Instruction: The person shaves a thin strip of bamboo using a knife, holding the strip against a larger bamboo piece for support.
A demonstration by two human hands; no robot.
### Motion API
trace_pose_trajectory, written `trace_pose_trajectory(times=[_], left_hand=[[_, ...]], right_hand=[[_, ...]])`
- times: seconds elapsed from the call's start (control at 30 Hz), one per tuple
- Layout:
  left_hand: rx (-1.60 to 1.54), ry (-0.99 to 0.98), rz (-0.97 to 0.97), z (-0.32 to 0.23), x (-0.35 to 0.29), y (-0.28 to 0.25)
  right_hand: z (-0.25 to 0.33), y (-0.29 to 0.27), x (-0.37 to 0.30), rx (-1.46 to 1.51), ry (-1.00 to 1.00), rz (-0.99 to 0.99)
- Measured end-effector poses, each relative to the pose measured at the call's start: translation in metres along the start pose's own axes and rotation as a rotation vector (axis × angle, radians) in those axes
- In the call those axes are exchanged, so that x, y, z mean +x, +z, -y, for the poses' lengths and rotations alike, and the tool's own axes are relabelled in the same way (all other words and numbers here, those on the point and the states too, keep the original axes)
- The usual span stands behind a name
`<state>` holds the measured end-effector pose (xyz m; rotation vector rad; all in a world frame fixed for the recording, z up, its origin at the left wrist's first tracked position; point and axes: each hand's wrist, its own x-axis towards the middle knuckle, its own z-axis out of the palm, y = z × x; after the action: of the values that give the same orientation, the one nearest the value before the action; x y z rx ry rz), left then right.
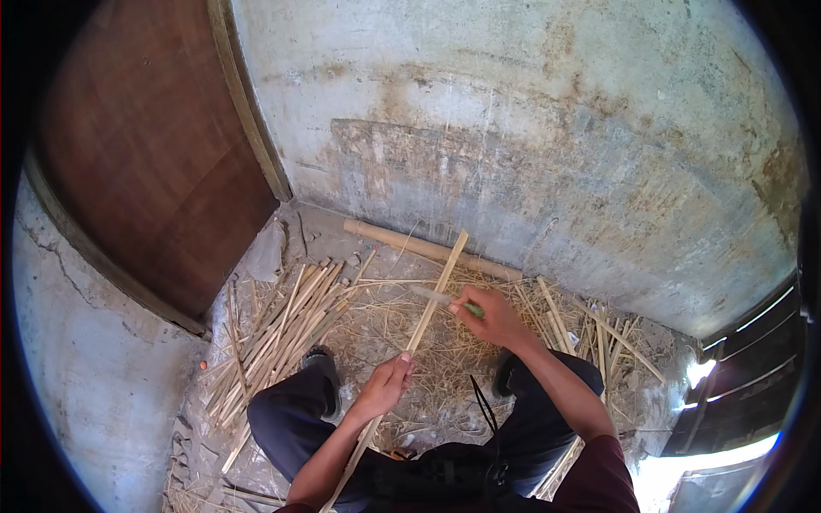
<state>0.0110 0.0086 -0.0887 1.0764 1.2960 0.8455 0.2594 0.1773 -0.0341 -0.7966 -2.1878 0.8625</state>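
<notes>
Bamboo strip [425, 315], pale and long, runs on a slant from lower centre of the frame up to the middle, its top end near the foot of the wall [547, 111]. Left hand [386, 385] grips it low down, fingers wrapped round the strip. Right hand [487, 315] sits higher, centre frame, fingers closed on a green-handled knife [445, 298]; blade lies across the strip, touching it.

Person is seated on the floor [445, 389], knees spread, dark trousers, a shoe [323, 363] on each side of the strip.

Edges: concrete wall curves across the top and right; brown wooden door [154, 162] upper left, in a frame. A thicker bamboo pole [419, 248] lies along the foot of the wall, just behind the strip's tip. Dark slatted shutter [740, 376] at lower right, light coming through.

Open room: little. Pile of cut strips [278, 338] lies left of the left knee, fanned toward the door. More strips [599, 333] scattered at right, near the right knee. Shavings and fibre litter the floor between the knees and up to the wall.

Containers: none made out.
</notes>
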Motion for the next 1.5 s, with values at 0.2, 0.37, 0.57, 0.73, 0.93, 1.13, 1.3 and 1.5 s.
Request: trace_pose_trajectory(times=[0.2,0.37,0.57,0.73,0.93,1.13,1.3,1.5], left_hand=[[0.255,0.18,-0.1,0.002,0.002,0.002],[0.473,0.21,-0.231,-0.02,-0.008,0.017],[0.674,0.182,-0.317,-0.007,-0.009,0.023],[0.701,0.186,-0.328,-0.004,-0.011,0.032],[0.721,0.206,-0.305,-0.006,-0.008,0.031],[0.698,0.228,-0.306,-0.007,-0.011,0.029],[0.653,0.221,-0.264,-0.017,-0.013,0.027],[0.526,0.292,-0.242,-0.024,-0.013,0.025]], right_hand=[[0.011,0.012,-0.001,0.032,-0.006,0.025],[-0.004,0.01,0.003,0.136,0.037,-0.031],[-0.002,0.014,0.005,0.099,0.073,-0.028],[-0.005,0.007,0.012,0.038,0.193,-0.092],[-0.037,0.003,0.018,-0.014,0.039,-0.227],[-0.034,-0.003,0.02,0.14,0.008,-0.186],[-0.028,-0.016,0.018,-0.224,-0.157,-0.194],[-0.014,-0.016,0.021,-0.517,-0.232,-0.27]])
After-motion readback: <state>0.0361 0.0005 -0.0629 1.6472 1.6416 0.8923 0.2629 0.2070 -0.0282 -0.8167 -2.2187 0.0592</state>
